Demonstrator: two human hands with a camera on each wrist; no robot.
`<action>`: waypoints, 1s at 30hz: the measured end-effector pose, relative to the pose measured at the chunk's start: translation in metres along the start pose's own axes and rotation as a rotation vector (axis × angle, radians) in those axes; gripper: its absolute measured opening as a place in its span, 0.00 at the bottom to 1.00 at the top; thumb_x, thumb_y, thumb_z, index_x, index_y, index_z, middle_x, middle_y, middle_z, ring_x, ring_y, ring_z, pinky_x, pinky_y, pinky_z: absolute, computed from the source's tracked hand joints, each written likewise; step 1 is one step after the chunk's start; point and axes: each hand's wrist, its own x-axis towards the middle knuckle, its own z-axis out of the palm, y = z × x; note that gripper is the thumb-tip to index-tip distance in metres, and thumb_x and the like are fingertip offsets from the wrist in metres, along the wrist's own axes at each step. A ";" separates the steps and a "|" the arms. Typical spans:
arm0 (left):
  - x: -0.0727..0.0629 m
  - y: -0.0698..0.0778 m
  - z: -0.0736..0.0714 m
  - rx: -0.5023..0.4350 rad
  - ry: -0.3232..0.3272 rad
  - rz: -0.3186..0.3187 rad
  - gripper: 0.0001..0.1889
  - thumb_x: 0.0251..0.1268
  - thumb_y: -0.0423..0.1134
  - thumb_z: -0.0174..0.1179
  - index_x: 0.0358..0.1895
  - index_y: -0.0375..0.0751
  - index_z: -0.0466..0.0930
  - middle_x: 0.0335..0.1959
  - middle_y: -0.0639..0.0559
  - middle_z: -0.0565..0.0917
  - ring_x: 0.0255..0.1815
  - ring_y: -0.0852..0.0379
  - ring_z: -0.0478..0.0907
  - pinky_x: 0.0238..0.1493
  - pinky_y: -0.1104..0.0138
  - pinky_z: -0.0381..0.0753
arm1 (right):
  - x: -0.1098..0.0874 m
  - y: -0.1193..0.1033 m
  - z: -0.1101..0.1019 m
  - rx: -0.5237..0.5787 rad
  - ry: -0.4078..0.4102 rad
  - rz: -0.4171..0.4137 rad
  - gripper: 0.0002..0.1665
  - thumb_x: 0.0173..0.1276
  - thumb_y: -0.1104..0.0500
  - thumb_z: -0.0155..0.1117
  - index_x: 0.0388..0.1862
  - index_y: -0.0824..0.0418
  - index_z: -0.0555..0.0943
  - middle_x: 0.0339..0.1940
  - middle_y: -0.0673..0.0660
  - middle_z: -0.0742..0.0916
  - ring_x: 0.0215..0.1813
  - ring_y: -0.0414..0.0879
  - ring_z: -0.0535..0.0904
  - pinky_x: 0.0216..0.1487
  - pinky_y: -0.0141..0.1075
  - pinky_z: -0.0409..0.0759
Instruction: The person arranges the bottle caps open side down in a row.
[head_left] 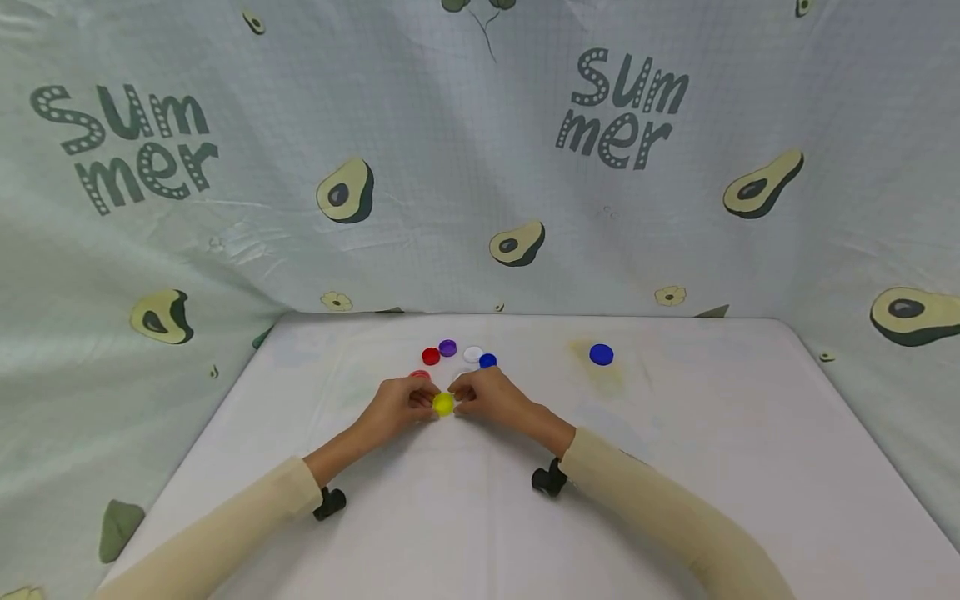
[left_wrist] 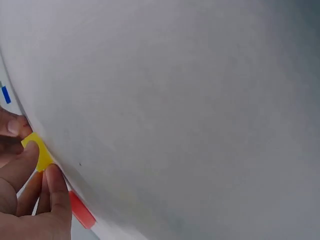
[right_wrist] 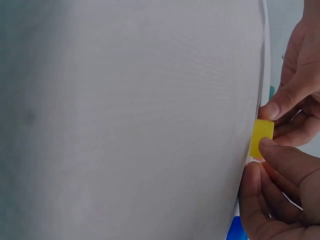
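Note:
A small round yellow bottle cap [head_left: 443,405] lies between both hands at the middle of the white table. At its left side my left hand [head_left: 397,405] pinches it, thumb over its side in the left wrist view. My right hand [head_left: 495,398] holds its right side, with the thumb on the yellow edge in the right wrist view. Just behind the hands are a light red cap [head_left: 420,375], a red cap [head_left: 431,357], a purple cap [head_left: 447,347], a white cap [head_left: 473,354] and a blue cap [head_left: 487,360]. Another pale cap is mostly hidden by the right hand.
A larger-looking blue cap [head_left: 602,355] lies apart at the back right, beside a yellowish stain [head_left: 592,379] on the white tabletop [head_left: 420,533]. Behind and along the sides hangs a cloth [head_left: 435,167] printed with avocados and lettering.

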 end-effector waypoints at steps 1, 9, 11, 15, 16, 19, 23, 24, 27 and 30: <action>0.001 0.001 0.000 0.002 0.000 0.002 0.12 0.57 0.26 0.73 0.45 0.29 0.85 0.38 0.44 0.87 0.36 0.54 0.83 0.44 0.65 0.87 | 0.001 0.000 0.000 0.007 0.001 0.005 0.15 0.63 0.65 0.76 0.49 0.66 0.87 0.39 0.55 0.90 0.37 0.42 0.84 0.44 0.28 0.84; 0.003 0.005 0.008 -0.024 0.047 0.051 0.10 0.60 0.25 0.70 0.45 0.30 0.86 0.40 0.43 0.87 0.38 0.53 0.84 0.45 0.66 0.87 | -0.004 -0.001 -0.005 0.057 0.052 0.027 0.13 0.60 0.66 0.78 0.45 0.65 0.88 0.36 0.54 0.90 0.36 0.40 0.84 0.39 0.25 0.83; 0.003 0.007 0.009 -0.033 0.078 0.081 0.11 0.60 0.25 0.70 0.46 0.30 0.86 0.42 0.43 0.88 0.39 0.52 0.86 0.45 0.66 0.87 | -0.008 0.000 -0.009 0.079 0.077 0.030 0.13 0.61 0.66 0.77 0.46 0.65 0.88 0.37 0.54 0.90 0.37 0.40 0.85 0.39 0.25 0.83; 0.004 0.014 0.008 -0.094 0.124 0.151 0.13 0.60 0.25 0.70 0.49 0.30 0.86 0.45 0.41 0.88 0.43 0.49 0.87 0.47 0.66 0.87 | -0.015 0.000 -0.021 0.120 0.121 0.007 0.13 0.62 0.68 0.75 0.46 0.64 0.88 0.38 0.54 0.90 0.37 0.40 0.85 0.39 0.26 0.83; 0.005 0.016 0.008 -0.109 0.133 0.165 0.14 0.59 0.25 0.70 0.49 0.30 0.85 0.45 0.41 0.88 0.44 0.48 0.87 0.48 0.66 0.87 | -0.017 -0.001 -0.024 0.131 0.131 -0.003 0.13 0.62 0.68 0.75 0.46 0.65 0.87 0.38 0.54 0.90 0.37 0.40 0.85 0.40 0.26 0.84; 0.006 0.023 0.007 -0.154 0.145 0.184 0.16 0.59 0.25 0.70 0.51 0.30 0.85 0.47 0.41 0.88 0.46 0.48 0.87 0.49 0.66 0.86 | -0.022 -0.002 -0.033 0.153 0.145 -0.004 0.14 0.63 0.68 0.75 0.48 0.64 0.87 0.39 0.54 0.89 0.38 0.40 0.84 0.42 0.27 0.85; 0.008 0.031 0.007 -0.185 0.164 0.193 0.16 0.59 0.27 0.71 0.51 0.31 0.85 0.46 0.43 0.88 0.45 0.50 0.87 0.49 0.67 0.86 | -0.026 -0.004 -0.043 0.153 0.156 0.002 0.15 0.64 0.66 0.75 0.50 0.63 0.87 0.41 0.54 0.89 0.40 0.41 0.85 0.46 0.29 0.85; 0.009 0.032 0.007 -0.192 0.167 0.193 0.16 0.59 0.27 0.71 0.51 0.32 0.85 0.46 0.43 0.88 0.45 0.50 0.87 0.48 0.67 0.86 | -0.027 -0.004 -0.044 0.148 0.158 -0.004 0.15 0.64 0.66 0.75 0.50 0.63 0.87 0.41 0.54 0.89 0.41 0.41 0.85 0.46 0.29 0.86; 0.010 0.035 0.008 -0.209 0.175 0.195 0.15 0.59 0.28 0.71 0.50 0.33 0.85 0.45 0.45 0.88 0.45 0.52 0.87 0.48 0.68 0.86 | -0.030 -0.004 -0.048 0.138 0.170 -0.025 0.16 0.64 0.65 0.75 0.51 0.63 0.87 0.43 0.54 0.89 0.42 0.42 0.85 0.48 0.30 0.86; 0.012 0.037 0.008 -0.219 0.189 0.210 0.15 0.60 0.28 0.71 0.51 0.34 0.86 0.45 0.45 0.88 0.45 0.52 0.87 0.47 0.69 0.86 | -0.033 -0.002 -0.049 0.141 0.200 -0.056 0.18 0.64 0.65 0.75 0.54 0.62 0.86 0.45 0.54 0.89 0.43 0.42 0.85 0.49 0.30 0.85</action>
